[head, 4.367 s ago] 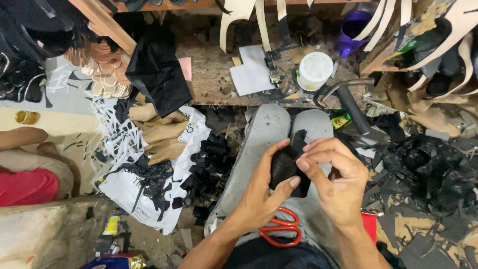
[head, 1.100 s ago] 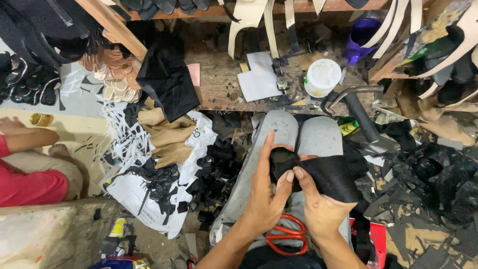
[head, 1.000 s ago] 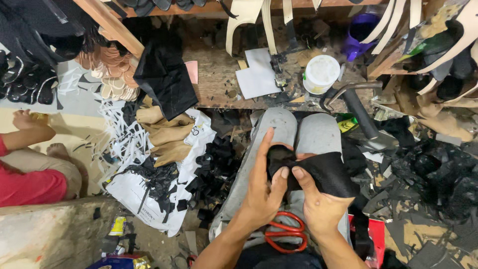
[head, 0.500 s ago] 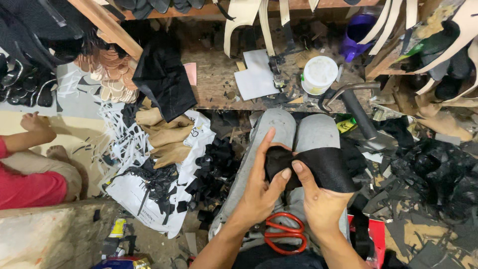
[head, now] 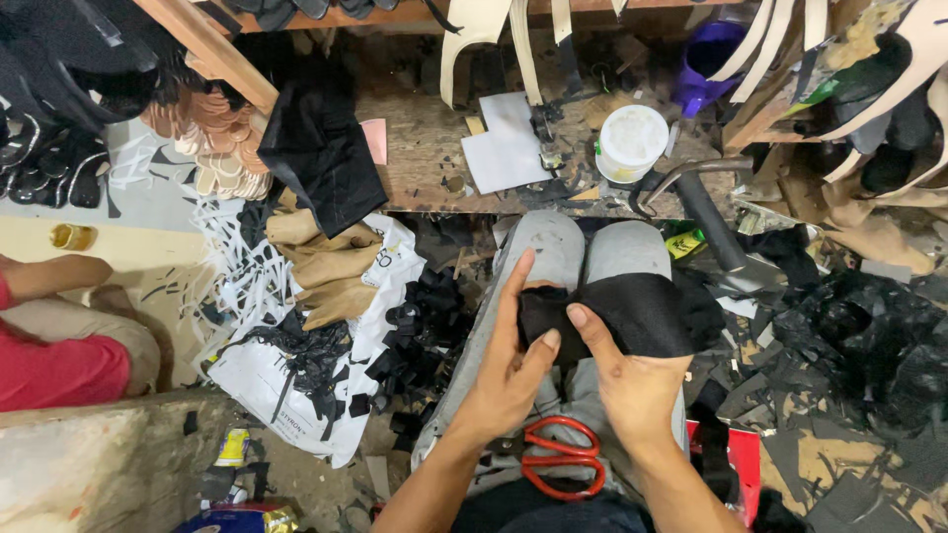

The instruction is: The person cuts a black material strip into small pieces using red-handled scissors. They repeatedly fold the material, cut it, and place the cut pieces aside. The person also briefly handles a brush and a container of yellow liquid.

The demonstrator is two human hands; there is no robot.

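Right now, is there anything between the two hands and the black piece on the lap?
Nothing visible. Both hands already hold the black piece: the left hand pinches its left end, the right hand grips it from below, thumb on top. The red scissors lie on the lap nearer the body, apart from the piece.

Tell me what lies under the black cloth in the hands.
Under the black cloth are the person's grey-trousered knees, showing above it. Left hand and right hand grip its near edge. What the cloth itself covers cannot be seen.
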